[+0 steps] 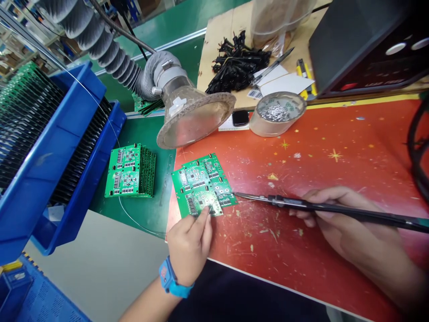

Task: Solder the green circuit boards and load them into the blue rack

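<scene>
1. the circuit boards (197, 179) lay flat and overlapping near the left border of the red sheet (318, 165). the long axis of the nearer board ran from far to near, its near end canted slightly right.
2. left hand (189, 243): fingers bunched, tips set down on the nearer board, presumably to steady it. whether the grip pinched anything could not be told.
3. right hand (348, 237): grip closed pen-fashion around the soldering iron (301, 204), evidently for fine control.
4. the iron's long axis lay crosswise, its tip pointing left at the boards' right edge; contact could not be confirmed.
5. the extractor hood (196, 118) hung just beyond the boards, mouth tilted down towards the person, likely to draw off fumes.
6. a board stack (125, 172) stood left of the boards on the green worktop (144, 217), apparently kept within left-hand reach; blue bins (69, 129) stood farther left.
</scene>
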A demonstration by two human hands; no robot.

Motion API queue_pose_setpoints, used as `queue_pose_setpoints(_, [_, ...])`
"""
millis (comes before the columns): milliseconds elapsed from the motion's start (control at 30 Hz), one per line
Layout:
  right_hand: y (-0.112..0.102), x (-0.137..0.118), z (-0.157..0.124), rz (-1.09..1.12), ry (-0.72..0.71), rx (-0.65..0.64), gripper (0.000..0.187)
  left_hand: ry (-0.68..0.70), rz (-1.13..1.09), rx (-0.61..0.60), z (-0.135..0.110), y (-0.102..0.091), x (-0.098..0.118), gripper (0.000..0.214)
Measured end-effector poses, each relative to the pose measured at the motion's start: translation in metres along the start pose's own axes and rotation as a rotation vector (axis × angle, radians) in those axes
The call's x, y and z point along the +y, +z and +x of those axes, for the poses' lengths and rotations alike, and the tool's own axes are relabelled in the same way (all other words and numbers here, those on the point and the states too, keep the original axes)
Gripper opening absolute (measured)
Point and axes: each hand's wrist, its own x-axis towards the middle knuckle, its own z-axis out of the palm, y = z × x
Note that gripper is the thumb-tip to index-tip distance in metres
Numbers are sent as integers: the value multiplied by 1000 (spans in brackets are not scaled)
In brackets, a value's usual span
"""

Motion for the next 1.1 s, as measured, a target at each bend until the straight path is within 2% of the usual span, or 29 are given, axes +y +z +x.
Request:
queue_pose_setpoints(633, [5,-10,1,28,-5,43,17,-2,-22,-68,-2,0,7,24])
queue_pose_setpoints(1100, [6,-11,2,47,16,55,17,-24,-35,-58,2,3,8,24])
